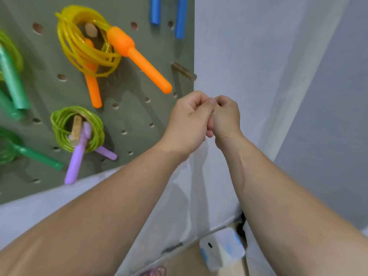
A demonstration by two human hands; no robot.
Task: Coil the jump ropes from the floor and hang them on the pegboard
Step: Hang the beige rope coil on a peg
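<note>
- Head view: left hand (189, 124) and right hand (227, 118) meet knuckle to knuckle just off the pegboard's (139, 108) right edge, in front of a white cloth (258, 76).
- Both hands are clenched, fingers curled in and touching each other. No rope shows in either.
- Yellow rope (79, 46) is coiled over a peg high on the pegboard. One orange handle (139, 58) juts out toward the board's right edge, the other hangs straight down.
- Green rope (59, 124) is coiled on a peg lower on the pegboard, its purple handles (74, 160) dangling.
- Green handles (12, 76) hang at the pegboard's left edge, blue handles (155, 10) at its top. Both are cut off by the frame.
- Bare peg (183, 71) sits at the pegboard's right edge, just above the hands.
- Purple loops (157, 272) lie far below the pegboard. Maybe a rope on the floor, too small to tell.
- Judgement: hanging looks mostly done. If the purple loops are a rope, it needs coiling and the bare peg is the likely spot.
- Risk: the jutting orange handle is close to the hands, and a knock could drag the loose yellow coil off its peg.
- Risk: the bare peg looks tilted, so a loose coil could slide off.
</note>
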